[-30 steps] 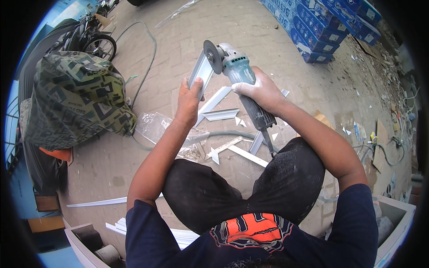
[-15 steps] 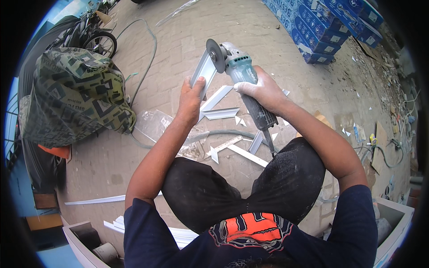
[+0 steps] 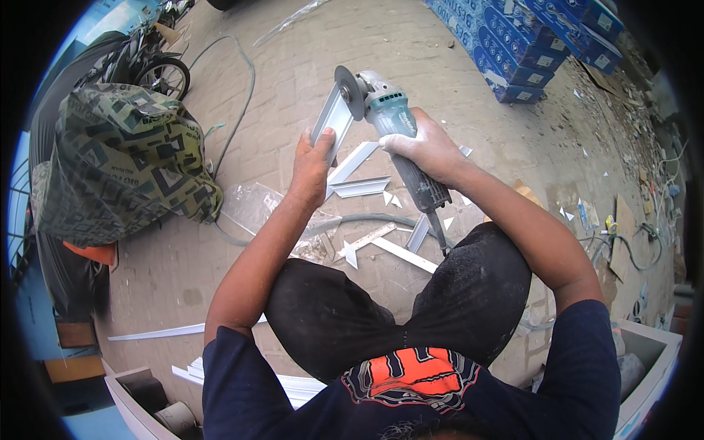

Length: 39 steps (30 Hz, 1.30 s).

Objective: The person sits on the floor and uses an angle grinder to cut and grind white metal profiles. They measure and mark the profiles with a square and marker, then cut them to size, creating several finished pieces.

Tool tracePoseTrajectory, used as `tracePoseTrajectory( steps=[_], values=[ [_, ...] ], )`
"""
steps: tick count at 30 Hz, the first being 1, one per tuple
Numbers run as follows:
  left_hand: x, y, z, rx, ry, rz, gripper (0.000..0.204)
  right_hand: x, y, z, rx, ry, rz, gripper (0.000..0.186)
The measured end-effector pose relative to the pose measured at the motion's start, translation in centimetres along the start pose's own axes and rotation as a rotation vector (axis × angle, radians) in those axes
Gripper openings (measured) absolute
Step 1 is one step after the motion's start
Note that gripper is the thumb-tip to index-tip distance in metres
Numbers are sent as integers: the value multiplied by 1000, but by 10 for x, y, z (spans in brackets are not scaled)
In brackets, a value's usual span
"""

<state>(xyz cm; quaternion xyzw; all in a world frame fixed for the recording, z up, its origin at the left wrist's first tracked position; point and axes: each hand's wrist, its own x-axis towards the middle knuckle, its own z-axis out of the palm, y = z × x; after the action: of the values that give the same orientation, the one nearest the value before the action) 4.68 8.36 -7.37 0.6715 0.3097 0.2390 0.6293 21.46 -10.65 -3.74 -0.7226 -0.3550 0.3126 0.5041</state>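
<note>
Held out in front of me is a short length of white moulding (image 3: pixel 335 117), its far end up against a dark cutting disc (image 3: pixel 350 93). My left hand (image 3: pixel 315 158) is closed around the near end of that moulding, thumb on top. The disc belongs to a teal and black angle grinder (image 3: pixel 396 121); my right hand (image 3: pixel 429 150), dusted white, wraps its body. Its cord runs down toward my right knee. Whether the disc spins, I cannot tell. Below my hands lie more cut moulding pieces (image 3: pixel 361 187) and small white triangular offcuts (image 3: pixel 350 255).
Blue boxes (image 3: pixel 513 62) are stacked at the far right. On the left stand a patterned cover (image 3: pixel 125 161) over something bulky and a motorcycle wheel (image 3: pixel 165 77). A hose (image 3: pixel 246 103) crosses the paving. Clear plastic (image 3: pixel 253 205) lies by my left forearm, and long white strips (image 3: pixel 293 389) beside me.
The grinder and the moulding have shifted very slightly left in the view. Both hands keep the same hold, and the disc stays at the moulding's far end.
</note>
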Motion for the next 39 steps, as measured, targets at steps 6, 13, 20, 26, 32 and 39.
tracePoseTrajectory(
  steps=[6, 13, 20, 26, 32, 39],
  values=[
    [-6, 5, 3, 57, 39, 19, 42, 2, 4, 1, 14, -4, -1, 80],
    [-4, 5, 4, 59, 48, 1, 39, 1, 0, 1, 11, 1, 16, 79],
    [-5, 4, 6, 17, 35, -19, 39, 1, -2, 0, -16, -2, 44, 80],
    [-6, 5, 9, 24, 40, -24, 40, 2, 1, 1, -39, 6, 46, 80],
    [3, -6, 5, -42, 34, -6, 40, 3, 2, 2, -35, -10, 40, 80],
    [5, -4, -1, -315, 5, -201, 33, 6, 6, -2, 77, 63, -16, 76]
  ],
)
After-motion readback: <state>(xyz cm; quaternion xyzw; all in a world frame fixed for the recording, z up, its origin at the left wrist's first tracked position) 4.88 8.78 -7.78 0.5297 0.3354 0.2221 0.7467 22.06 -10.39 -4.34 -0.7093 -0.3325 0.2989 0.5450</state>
